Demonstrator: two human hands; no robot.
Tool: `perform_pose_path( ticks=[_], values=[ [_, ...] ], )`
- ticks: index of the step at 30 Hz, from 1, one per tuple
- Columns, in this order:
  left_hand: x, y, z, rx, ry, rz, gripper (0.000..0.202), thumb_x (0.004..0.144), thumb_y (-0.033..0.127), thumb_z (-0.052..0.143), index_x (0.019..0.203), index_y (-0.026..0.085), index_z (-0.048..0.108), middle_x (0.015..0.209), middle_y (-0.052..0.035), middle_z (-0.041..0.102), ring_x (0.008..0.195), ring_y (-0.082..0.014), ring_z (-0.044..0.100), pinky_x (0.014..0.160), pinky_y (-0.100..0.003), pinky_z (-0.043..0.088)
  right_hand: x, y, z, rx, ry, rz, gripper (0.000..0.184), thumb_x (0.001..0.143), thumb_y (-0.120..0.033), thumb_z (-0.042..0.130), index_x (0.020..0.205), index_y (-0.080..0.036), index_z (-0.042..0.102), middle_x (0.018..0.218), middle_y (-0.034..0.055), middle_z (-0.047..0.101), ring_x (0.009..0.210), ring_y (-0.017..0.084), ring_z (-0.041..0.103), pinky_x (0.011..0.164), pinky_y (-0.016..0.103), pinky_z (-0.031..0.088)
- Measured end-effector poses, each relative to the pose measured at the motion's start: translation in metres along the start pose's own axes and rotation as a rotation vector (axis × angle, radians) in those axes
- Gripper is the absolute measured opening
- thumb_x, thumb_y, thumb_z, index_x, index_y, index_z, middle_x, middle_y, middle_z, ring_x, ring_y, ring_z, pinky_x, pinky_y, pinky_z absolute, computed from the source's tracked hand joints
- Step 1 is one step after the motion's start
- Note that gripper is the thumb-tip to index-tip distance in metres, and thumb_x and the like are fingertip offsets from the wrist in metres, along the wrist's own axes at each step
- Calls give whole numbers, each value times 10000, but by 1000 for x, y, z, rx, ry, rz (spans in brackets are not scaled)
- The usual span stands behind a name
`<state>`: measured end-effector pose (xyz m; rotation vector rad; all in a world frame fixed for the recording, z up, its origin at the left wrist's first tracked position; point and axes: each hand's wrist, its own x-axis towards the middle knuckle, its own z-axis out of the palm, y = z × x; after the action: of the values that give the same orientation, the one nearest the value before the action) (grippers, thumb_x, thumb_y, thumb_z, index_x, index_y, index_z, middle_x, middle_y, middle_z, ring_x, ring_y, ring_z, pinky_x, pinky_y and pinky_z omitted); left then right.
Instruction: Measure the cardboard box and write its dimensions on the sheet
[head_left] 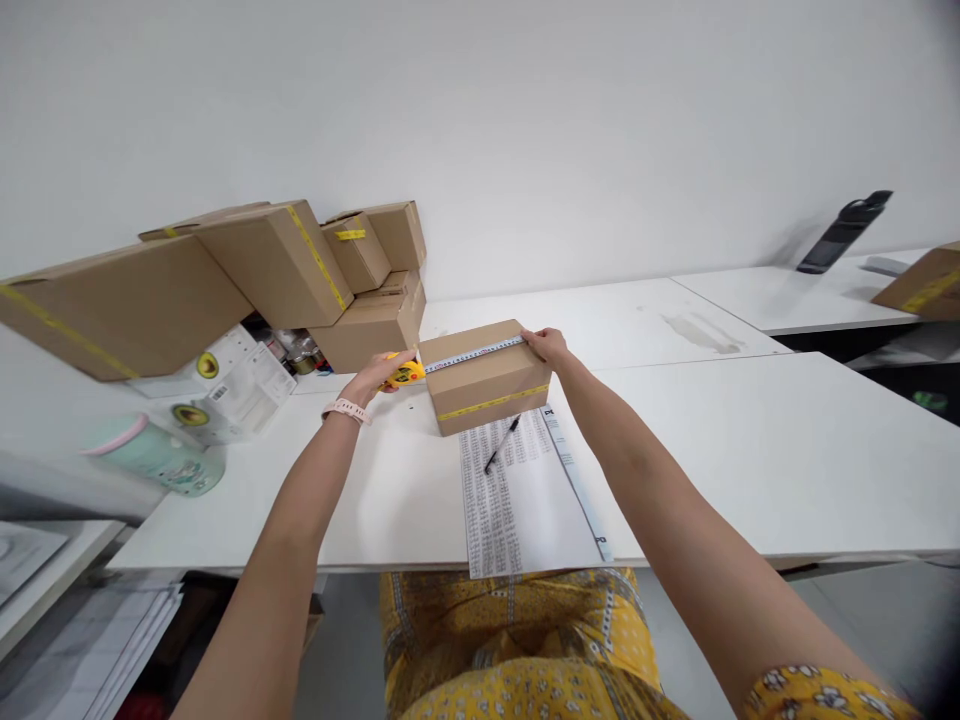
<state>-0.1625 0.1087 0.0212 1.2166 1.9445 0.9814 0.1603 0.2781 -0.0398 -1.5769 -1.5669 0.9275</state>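
A small cardboard box (484,385) with yellow tape stands on the white table (750,450) in front of me. A white measuring tape (474,354) is stretched across the box's top. My left hand (377,377) is closed on the yellow tape measure case (406,373) at the box's left edge. My right hand (548,345) pinches the tape's end at the box's right top corner. A printed sheet (517,500) lies in front of the box with a black pen (501,445) on it.
A pile of cardboard boxes (285,265) leans against the wall at the back left. A mint green mug (157,455) lies on its side at the left, near white packages (232,390). Another box (922,282) and a black bottle (844,232) are at the far right.
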Motion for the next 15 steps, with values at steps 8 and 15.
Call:
perform_pose_path(
  ticks=[8, 15],
  values=[
    [0, 5, 3, -24, 19, -30, 518, 613, 665, 769, 818, 192, 720, 868, -103, 752, 760, -221, 657, 510, -254, 479, -4, -12, -3, -230, 30, -101, 334, 918, -489, 587, 1069, -202, 669, 1089, 103, 722, 952, 241, 634, 810, 335, 456],
    [0, 6, 6, -25, 54, -43, 466, 617, 629, 773, 781, 198, 702, 827, -97, 741, 727, -217, 645, 484, -250, 447, -12, -14, 5, -504, 12, -432, 343, 1028, -346, 364, 1079, -219, 679, 1222, 127, 670, 1167, 289, 547, 844, 366, 453]
  ],
)
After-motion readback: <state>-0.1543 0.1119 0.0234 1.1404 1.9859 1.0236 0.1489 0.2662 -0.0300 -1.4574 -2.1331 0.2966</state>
